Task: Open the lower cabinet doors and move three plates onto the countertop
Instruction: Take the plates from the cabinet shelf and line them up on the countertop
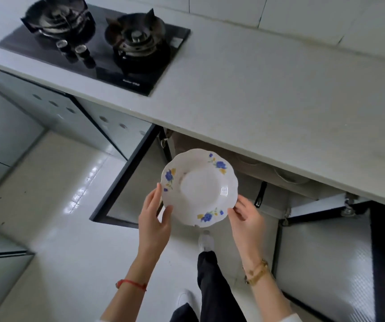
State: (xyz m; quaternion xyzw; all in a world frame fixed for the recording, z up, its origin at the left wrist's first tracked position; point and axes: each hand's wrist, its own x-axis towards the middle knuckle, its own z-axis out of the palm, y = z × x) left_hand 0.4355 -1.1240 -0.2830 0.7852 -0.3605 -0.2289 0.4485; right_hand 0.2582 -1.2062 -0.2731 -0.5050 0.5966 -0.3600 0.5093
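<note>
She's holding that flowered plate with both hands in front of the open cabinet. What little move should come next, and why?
Probably lift the plate up and forward onto the bare countertop. The left hand and right hand both grip its rim, it hangs below the counter edge, both doors are open, and no plates are on the counter.

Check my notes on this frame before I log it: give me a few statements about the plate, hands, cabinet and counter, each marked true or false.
1. Both hands hold the plate. True: left hand and right hand grip opposite rims.
2. The plate rests on the countertop. False: it is held in the air in front of the open cabinet.
3. The cabinet doors are shut. False: both stand open.
4. The plate has blue flowers. True.
5. A pot sits on the stove. False: burners are bare.
</note>
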